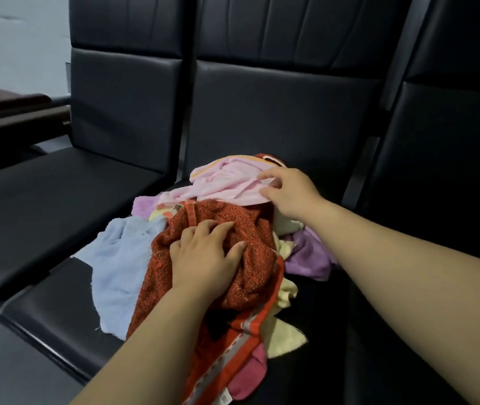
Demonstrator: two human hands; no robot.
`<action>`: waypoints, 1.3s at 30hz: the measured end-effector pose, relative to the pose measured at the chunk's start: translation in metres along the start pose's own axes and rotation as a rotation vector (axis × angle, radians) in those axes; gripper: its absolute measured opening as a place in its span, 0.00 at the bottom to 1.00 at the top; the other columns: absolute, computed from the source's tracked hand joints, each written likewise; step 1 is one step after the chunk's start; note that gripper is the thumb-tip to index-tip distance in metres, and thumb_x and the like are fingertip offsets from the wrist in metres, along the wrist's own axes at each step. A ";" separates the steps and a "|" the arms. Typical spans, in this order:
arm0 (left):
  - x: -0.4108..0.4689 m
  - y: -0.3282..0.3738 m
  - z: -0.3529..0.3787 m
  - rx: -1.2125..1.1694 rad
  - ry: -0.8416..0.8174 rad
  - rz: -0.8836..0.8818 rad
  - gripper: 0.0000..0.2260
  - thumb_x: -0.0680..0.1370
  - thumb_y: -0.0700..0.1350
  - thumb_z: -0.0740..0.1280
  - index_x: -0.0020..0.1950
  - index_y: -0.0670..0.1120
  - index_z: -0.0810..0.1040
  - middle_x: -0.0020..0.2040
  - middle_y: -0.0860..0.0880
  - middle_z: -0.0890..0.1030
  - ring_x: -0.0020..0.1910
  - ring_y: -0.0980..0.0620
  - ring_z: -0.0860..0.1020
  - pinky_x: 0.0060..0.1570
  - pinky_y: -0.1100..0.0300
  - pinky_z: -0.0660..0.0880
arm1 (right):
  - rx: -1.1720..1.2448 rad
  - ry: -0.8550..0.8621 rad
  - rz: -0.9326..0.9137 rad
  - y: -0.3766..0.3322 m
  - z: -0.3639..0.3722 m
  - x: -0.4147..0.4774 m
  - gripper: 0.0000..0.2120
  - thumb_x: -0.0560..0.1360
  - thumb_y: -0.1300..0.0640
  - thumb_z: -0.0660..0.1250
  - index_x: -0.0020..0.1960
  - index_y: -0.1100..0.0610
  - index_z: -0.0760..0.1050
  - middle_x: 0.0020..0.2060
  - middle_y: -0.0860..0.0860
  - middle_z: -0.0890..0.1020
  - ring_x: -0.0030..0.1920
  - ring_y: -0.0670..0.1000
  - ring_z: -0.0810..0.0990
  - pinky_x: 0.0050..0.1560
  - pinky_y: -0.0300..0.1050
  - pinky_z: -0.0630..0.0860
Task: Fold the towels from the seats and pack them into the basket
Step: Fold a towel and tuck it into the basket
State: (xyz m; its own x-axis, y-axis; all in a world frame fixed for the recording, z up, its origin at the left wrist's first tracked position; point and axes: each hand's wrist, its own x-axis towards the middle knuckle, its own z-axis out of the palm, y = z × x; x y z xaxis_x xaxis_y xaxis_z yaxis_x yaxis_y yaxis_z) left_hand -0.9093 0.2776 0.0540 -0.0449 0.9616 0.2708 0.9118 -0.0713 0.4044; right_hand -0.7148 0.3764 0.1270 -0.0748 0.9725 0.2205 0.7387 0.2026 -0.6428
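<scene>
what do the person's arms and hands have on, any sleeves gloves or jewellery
Nothing shows. The left hand and right hand are bare, with no gloves, rings or watch visible. The left forearm and right forearm are bare too, with no sleeve up to the frame's edge.

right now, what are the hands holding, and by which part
The right hand pinches the pink towel by a fold at its right side. The left hand only presses on the red towel.
</scene>
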 end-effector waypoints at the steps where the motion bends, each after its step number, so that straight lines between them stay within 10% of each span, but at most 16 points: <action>1: -0.001 0.000 -0.003 -0.023 0.002 -0.001 0.26 0.78 0.69 0.57 0.76 0.63 0.65 0.74 0.57 0.68 0.73 0.48 0.65 0.68 0.44 0.63 | 0.014 0.005 -0.030 -0.003 -0.013 -0.008 0.12 0.76 0.58 0.73 0.56 0.45 0.83 0.36 0.46 0.80 0.37 0.47 0.78 0.42 0.39 0.69; 12: -0.040 0.083 -0.031 -0.038 0.052 0.303 0.34 0.73 0.73 0.59 0.77 0.65 0.61 0.74 0.51 0.67 0.73 0.44 0.66 0.71 0.40 0.64 | 0.176 0.048 0.012 -0.012 -0.165 -0.182 0.09 0.76 0.60 0.75 0.53 0.48 0.84 0.44 0.55 0.86 0.41 0.52 0.83 0.49 0.47 0.79; 23: -0.147 0.211 0.035 0.005 -0.757 0.774 0.32 0.75 0.67 0.67 0.77 0.60 0.65 0.74 0.54 0.71 0.73 0.50 0.67 0.73 0.52 0.65 | -0.035 0.191 0.542 0.128 -0.255 -0.370 0.06 0.77 0.55 0.74 0.50 0.44 0.83 0.47 0.45 0.86 0.49 0.46 0.84 0.54 0.44 0.80; 27: -0.150 0.229 0.038 -0.123 -0.660 0.752 0.26 0.78 0.60 0.69 0.75 0.57 0.70 0.69 0.54 0.73 0.69 0.53 0.71 0.70 0.57 0.66 | -0.469 0.089 0.649 0.151 -0.238 -0.395 0.11 0.78 0.46 0.69 0.60 0.41 0.80 0.62 0.44 0.78 0.64 0.51 0.75 0.64 0.48 0.74; 34: -0.136 0.215 0.049 0.112 -0.691 0.637 0.27 0.75 0.66 0.62 0.74 0.61 0.69 0.69 0.54 0.71 0.69 0.49 0.71 0.68 0.49 0.70 | -0.211 -0.317 0.439 0.131 -0.174 -0.405 0.29 0.81 0.37 0.60 0.80 0.40 0.59 0.79 0.41 0.63 0.78 0.47 0.62 0.76 0.46 0.61; 39: -0.141 0.221 0.045 -0.121 -0.748 0.619 0.22 0.78 0.57 0.69 0.72 0.61 0.71 0.65 0.60 0.75 0.60 0.60 0.76 0.64 0.61 0.72 | -0.233 -0.206 0.562 0.172 -0.193 -0.394 0.32 0.82 0.35 0.56 0.82 0.44 0.57 0.81 0.44 0.60 0.80 0.49 0.60 0.79 0.50 0.59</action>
State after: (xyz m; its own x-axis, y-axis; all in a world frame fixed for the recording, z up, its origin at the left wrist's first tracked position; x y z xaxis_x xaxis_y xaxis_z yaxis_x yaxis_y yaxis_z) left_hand -0.6829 0.1384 0.0661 0.7361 0.6620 -0.1413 0.6370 -0.6067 0.4756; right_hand -0.4294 0.0055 0.0711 0.2558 0.9300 -0.2640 0.8273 -0.3519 -0.4378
